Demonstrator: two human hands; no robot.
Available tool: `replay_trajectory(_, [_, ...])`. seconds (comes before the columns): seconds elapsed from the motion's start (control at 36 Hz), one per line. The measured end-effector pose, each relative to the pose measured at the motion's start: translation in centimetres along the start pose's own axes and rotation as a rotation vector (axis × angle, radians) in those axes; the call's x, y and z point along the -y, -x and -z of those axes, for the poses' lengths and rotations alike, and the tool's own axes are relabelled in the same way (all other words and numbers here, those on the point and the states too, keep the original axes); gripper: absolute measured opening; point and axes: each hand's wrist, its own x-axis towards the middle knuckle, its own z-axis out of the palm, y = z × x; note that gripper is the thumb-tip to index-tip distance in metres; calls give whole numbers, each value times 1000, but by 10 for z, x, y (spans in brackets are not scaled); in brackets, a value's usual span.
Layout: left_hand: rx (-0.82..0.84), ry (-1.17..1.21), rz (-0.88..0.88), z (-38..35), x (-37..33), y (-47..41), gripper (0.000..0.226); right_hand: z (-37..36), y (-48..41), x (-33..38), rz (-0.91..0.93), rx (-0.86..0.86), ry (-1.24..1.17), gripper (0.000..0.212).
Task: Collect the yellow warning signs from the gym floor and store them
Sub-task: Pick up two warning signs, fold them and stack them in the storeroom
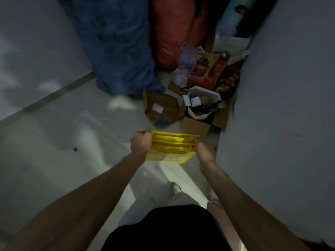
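Observation:
A stack of folded yellow warning signs (172,147) hangs upright in front of me, seen from their top edges, above the pale floor. My left hand (141,144) grips the stack's left end. At the right end, my right hand (205,150) closes around the signs. The lower parts of the signs are hidden below the top edges and my hands. The room is dim and the picture is blurred.
A white wall (281,115) rises close on my right. Ahead lie open cardboard boxes (197,122), (163,109), red packaging (206,71), a tall blue bag (117,48) and a red bag (172,33). Another wall (36,51) stands at the left.

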Motion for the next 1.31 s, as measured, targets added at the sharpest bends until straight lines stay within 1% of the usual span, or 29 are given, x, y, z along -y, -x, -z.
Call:
replay_trajectory(0.08, [29, -51, -47, -17, -23, -21, 41, 0, -13, 8, -22, -36, -45, 35])
replay_trajectory(0.17, [89, -127, -109, -34, -46, -42, 42, 1, -25, 13, -56, -96, -69, 39])
replay_trajectory(0.25, [176, -204, -160, -53, -71, -63, 47, -3, -34, 16, -127, -191, -125, 45])
replay_trajectory(0.31, [262, -258, -226, -67, -86, -76, 45, -9, -40, 16, -198, -273, -200, 48])
replay_trajectory(0.44, [431, -384, -408, -102, -112, -106, 38, -29, -45, 16, -329, -444, -397, 31])
replay_trajectory(0.47, [450, -404, -441, -106, -113, -109, 36, -33, -45, 16, -327, -464, -418, 29])
replay_trajectory(0.56, [585, -514, -529, -128, -125, -116, 34, -40, -50, 15, -377, -579, -505, 26])
replay_trajectory(0.61, [650, -626, -572, -148, -130, -117, 38, -43, -57, 4, -433, -648, -587, 28])
replay_trajectory(0.69, [762, -740, -639, -175, -126, -111, 34, -48, -65, -22, -510, -702, -670, 41])
replay_trajectory(0.75, [837, -794, -718, -198, -121, -105, 33, -49, -69, -40, -527, -736, -719, 37])
replay_trajectory(0.81, [858, -860, -806, -220, -112, -104, 34, -52, -73, -58, -548, -778, -739, 33])
replay_trajectory(0.86, [865, -940, -876, -242, -99, -104, 36, -58, -78, -81, -565, -824, -769, 33])
replay_trajectory(0.92, [909, -966, -911, -263, -85, -103, 37, -62, -85, -102, -558, -856, -777, 35])
replay_trajectory(1.0, [952, -1009, -976, -291, -64, -102, 36, -66, -96, -128, -597, -901, -814, 32])
replay_trajectory(1.08, [1026, -988, -983, -319, -41, -108, 34, -72, -105, -150, -633, -953, -875, 36])
replay_trajectory(1.19, [1066, -1022, -1073, -349, -16, -117, 35, -75, -115, -174, -660, -998, -922, 35])
replay_trajectory(1.31, [1066, -1034, -1177, -364, -6, -119, 36, -67, -122, -188, -644, -1030, -872, 37])
